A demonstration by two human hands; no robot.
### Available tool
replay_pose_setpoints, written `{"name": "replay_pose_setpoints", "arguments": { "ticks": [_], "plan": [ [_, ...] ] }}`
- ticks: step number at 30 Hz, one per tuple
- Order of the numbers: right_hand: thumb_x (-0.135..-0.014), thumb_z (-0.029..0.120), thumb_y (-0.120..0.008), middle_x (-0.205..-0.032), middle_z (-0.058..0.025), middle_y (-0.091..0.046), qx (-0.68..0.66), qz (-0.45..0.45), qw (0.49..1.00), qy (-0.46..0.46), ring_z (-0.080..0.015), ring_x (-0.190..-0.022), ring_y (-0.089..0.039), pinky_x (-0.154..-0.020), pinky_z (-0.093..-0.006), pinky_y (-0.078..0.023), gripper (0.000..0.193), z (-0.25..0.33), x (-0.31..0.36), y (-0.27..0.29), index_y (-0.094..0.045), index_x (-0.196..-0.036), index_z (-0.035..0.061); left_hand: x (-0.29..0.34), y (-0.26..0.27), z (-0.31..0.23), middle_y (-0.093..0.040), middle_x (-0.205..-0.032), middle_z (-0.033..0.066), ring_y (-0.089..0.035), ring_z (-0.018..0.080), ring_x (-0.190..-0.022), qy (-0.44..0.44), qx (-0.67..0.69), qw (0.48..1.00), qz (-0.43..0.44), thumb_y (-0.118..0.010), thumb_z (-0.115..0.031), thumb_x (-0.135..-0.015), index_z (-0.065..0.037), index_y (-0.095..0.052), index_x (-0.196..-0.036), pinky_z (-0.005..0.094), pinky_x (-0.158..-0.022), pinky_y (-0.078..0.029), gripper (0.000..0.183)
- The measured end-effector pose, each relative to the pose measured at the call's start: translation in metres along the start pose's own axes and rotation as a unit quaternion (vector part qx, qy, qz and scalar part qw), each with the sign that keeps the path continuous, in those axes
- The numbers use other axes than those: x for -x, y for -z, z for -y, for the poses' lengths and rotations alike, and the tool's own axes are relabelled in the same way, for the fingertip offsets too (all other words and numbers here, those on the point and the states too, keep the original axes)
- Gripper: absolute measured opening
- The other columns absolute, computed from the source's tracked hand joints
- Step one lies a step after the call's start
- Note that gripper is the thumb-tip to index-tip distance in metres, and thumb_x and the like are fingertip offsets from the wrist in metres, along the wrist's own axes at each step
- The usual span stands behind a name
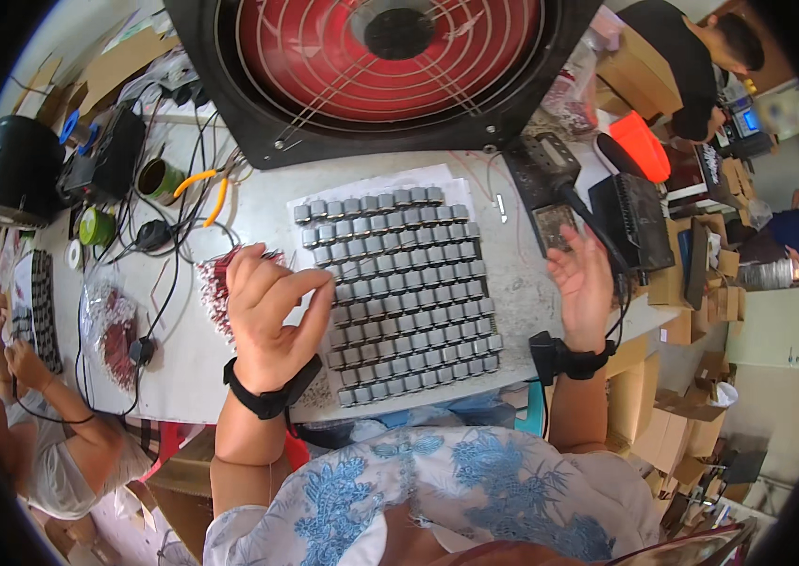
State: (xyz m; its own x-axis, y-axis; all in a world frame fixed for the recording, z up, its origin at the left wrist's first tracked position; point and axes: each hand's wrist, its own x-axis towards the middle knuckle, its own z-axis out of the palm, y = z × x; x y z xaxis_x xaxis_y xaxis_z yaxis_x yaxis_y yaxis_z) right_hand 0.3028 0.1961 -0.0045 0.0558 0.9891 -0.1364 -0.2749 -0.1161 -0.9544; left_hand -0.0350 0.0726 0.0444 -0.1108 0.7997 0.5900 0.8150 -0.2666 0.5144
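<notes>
Rows of small grey square-topped parts (409, 292) stand close together on white paper (456, 193) in front of me. My left hand (272, 311) is at the left edge of the rows, thumb and forefinger pinched together; anything between the tips is too small to make out. Partly hidden behind that hand lies a bundle of red wires with white ends (214, 292). Over the table's right side, my right hand (582, 283) is raised with its fingers apart and nothing visible in it. Beside it are a black box (630, 222) and a dark stand (545, 184).
A large black-framed fan with a red inside (277, 146) stands at the far edge. Orange-handled pliers (215, 203), cables, a green tin (159, 179) and a bagged wire bundle (115, 325) lie left. A co-worker's hands (22, 354) are at far left; cardboard boxes (673, 439) stand right.
</notes>
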Motion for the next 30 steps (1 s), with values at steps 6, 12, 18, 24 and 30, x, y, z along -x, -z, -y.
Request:
{"name": "replay_pose_setpoints", "arguments": {
  "ticks": [6,12,18,24,30],
  "plan": [
    [-0.1,0.029,-0.045,-0.12,-0.0149,-0.056,-0.045,0.002,0.996,0.071,-0.0173,-0.084,-0.062,-0.073,-0.03,-0.05,0.049,0.008,0.007,-0.001,-0.034,-0.14,0.0038,0.0,-0.003,-0.003,-0.042,-0.063,0.0037,-0.045,0.0217,-0.063,-0.008,0.008,1.0,-0.007,-0.07,0.003,-0.068,-0.005,-0.067,-0.079,0.0426,-0.091,-0.041,0.014],
    [-0.101,0.027,-0.043,-0.13,-0.0171,-0.052,-0.009,-0.03,0.995,0.092,-0.0185,-0.086,-0.063,-0.073,-0.0283,-0.05,0.049,0.006,0.029,-0.02,-0.03,-0.143,0.0043,-0.001,-0.004,-0.006,-0.042,-0.063,0.0036,-0.044,0.021,-0.062,-0.009,0.015,1.0,-0.008,-0.07,0.004,-0.068,-0.005,-0.066,-0.078,0.0415,-0.09,-0.041,0.013],
    [-0.1,0.02,-0.045,-0.139,-0.0179,-0.044,0.027,0.013,0.996,0.082,-0.0208,-0.096,-0.062,-0.08,-0.0317,-0.051,0.051,-0.001,0.043,-0.027,-0.026,-0.145,0.0035,0.004,-0.004,0.0,-0.046,-0.063,0.0014,-0.048,0.0196,-0.063,0.005,0.0,1.0,-0.009,-0.073,0.001,-0.068,-0.009,-0.067,-0.081,0.0447,-0.092,-0.04,0.017],
    [-0.096,0.021,-0.053,-0.131,-0.0133,-0.053,0.255,0.238,0.936,-0.041,-0.0196,-0.109,-0.058,-0.091,-0.031,-0.047,0.048,0.013,0.07,0.004,-0.04,-0.139,0.003,-0.003,-0.01,-0.007,-0.046,-0.065,0.002,-0.047,0.0198,-0.063,-0.022,0.012,1.0,-0.009,-0.072,0.001,-0.069,-0.008,-0.066,-0.08,0.0444,-0.093,-0.04,0.015],
    [-0.092,0.017,-0.058,-0.116,-0.0131,-0.063,0.309,0.497,0.807,-0.082,-0.0217,-0.11,-0.059,-0.096,-0.0333,-0.044,0.044,0.125,0.089,0.019,-0.049,-0.131,-0.0022,0.005,-0.008,-0.003,-0.044,-0.065,0.0042,-0.044,0.0209,-0.062,0.002,-0.016,1.0,-0.007,-0.069,0.002,-0.071,-0.005,-0.064,-0.08,0.0436,-0.094,-0.039,0.012]
  ]
}}
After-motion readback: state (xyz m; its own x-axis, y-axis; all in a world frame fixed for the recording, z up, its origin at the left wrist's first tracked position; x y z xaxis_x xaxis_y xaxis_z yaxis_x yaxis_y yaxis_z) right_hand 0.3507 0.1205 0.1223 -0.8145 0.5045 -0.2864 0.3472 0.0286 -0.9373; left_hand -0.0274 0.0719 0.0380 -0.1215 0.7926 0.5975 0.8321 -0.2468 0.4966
